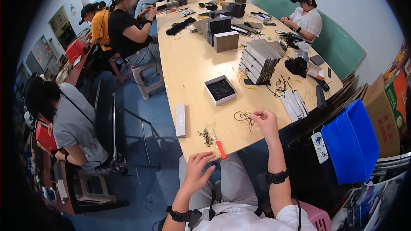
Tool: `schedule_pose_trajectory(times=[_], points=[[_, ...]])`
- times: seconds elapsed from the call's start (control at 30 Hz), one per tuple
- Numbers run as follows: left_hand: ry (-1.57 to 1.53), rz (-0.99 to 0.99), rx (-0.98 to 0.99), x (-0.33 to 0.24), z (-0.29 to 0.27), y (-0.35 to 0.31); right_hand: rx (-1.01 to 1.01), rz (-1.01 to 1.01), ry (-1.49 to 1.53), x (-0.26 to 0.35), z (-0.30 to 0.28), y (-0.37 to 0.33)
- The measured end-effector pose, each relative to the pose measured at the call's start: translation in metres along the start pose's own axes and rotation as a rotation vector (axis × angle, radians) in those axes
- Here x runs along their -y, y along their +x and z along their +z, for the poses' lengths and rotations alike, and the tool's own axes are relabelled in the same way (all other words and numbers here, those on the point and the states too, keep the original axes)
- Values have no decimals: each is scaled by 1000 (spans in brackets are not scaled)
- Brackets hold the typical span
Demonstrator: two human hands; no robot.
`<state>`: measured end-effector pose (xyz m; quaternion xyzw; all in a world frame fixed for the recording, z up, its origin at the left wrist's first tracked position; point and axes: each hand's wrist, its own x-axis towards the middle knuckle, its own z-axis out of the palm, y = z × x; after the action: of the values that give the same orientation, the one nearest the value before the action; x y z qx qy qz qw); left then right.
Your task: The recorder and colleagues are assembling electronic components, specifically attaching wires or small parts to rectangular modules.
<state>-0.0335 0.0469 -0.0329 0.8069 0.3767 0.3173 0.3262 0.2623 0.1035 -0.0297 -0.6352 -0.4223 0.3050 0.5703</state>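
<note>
Left hand [197, 171]: at the near edge of the table [192, 90], fingers loosely extended away and rightward, thumb spread, grip unclosed. Dark cord [242, 116]: right of centre, over the tabletop, contact unclear; loops point left from the fingertips, long axis roughly crosswise. Right hand [266, 124]: forearm reaching forward, fingers bent leftward, thumb and forefinger pinching the cord.
</note>
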Motion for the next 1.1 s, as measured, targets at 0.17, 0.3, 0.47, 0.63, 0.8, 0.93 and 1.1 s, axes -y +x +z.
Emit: schedule_pose_trajectory(times=[0.17,0.3,0.47,0.63,0.8,0.93,1.1], points=[[-2,-5,-5,-1,0,-1,54,109,94,8,-1,-4],[0,-6,-7,-2,1,0,98,55,174,1,-1,-5],[6,-7,-17,-1,1,-1,77,75,108,13,-4,-8],[13,3,-27,-1,3,-1,11,29,22,27,-8,-6],[23,7,-43,0,4,-1,-162,-392,-304,40,-13,1],[14,5,-48,-1,5,-1,-207,-288,423,63,-19,10],[14,4,-52,-1,3,-1,-14,-403,-148,87,-30,13]])
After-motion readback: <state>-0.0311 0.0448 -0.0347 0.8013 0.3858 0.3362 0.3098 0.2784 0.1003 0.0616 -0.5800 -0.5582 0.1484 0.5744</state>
